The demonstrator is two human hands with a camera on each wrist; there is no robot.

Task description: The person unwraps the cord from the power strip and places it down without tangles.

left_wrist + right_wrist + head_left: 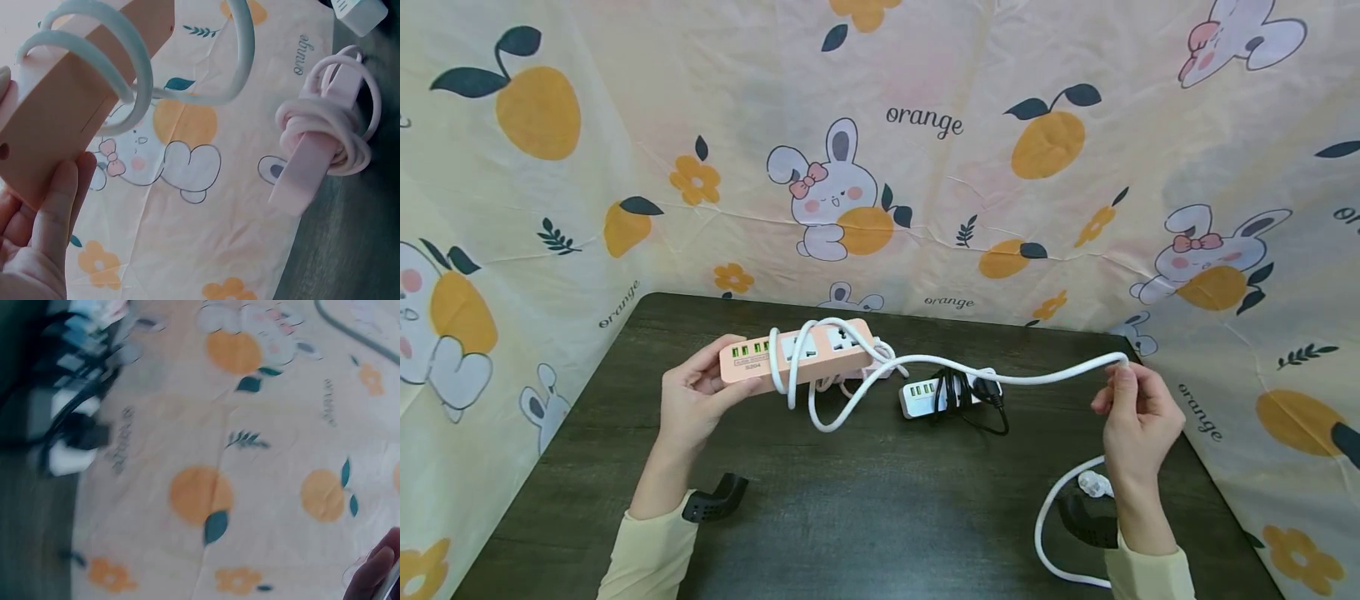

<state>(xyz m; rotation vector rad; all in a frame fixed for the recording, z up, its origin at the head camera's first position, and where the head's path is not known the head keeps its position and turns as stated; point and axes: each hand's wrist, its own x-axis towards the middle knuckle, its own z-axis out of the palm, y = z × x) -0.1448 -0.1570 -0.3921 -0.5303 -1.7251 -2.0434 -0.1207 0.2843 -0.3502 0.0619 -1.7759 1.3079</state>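
Observation:
My left hand [694, 398] grips one end of a peach power strip [841, 363], holding it above the dark table. A white cord [1030, 380] loops around the strip's middle, as the left wrist view also shows on the strip's body [69, 112]. From those loops the cord runs across to my right hand [1142, 421], which pinches it between thumb and fingers. Past that hand the cord hangs down in a curve, and its pale plug [1095, 484] shows beside the right wrist. In the right wrist view only the fingertips [375, 569] appear, at the lower right corner.
Behind the held strip lies a pink power strip [306, 169] wrapped in its own cord. A white power strip [917, 400] bound with black cord [953, 393] sits mid-table. A patterned cloth [925, 192] hangs along the back and sides of the table [850, 517].

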